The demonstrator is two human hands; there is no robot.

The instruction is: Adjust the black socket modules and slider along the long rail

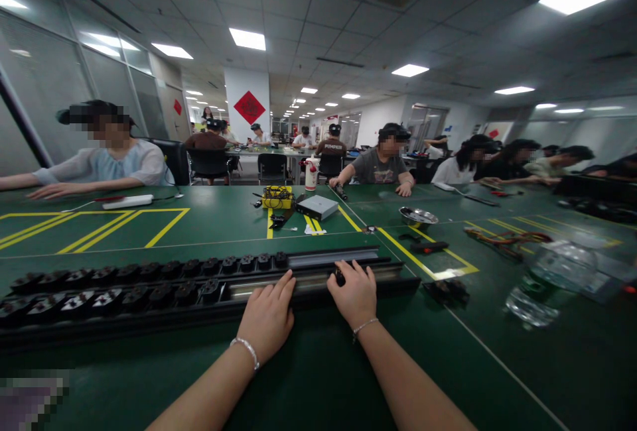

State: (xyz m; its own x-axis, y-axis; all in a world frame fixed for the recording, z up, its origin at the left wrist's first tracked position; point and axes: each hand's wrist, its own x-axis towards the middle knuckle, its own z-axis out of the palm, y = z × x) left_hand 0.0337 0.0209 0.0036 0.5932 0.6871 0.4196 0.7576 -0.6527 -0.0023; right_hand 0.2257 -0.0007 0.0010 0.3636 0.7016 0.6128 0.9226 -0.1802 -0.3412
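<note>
Two long black rails lie side by side on the green table [308, 365]. Rows of round black parts sit in the left part of the near rail [318, 290] and of the far rail [333, 256]. My left hand [267, 315] rests on the near rail, just right of its last round part [210, 290], with its fingers stretched out and holding nothing that I can see. Over the same rail, further right, my right hand [354, 290] has its thumb and forefinger closed round a small black part [340, 276]. Its other fingers reach over the rail.
Beyond the rails are a yellow basket [277, 197] of cables, a grey metal box [317, 207] and a metal bowl [418, 216]. To the right are a clear bottle [552, 282], coloured wires [512, 239] and black parts [446, 292]. Several people sit across the table.
</note>
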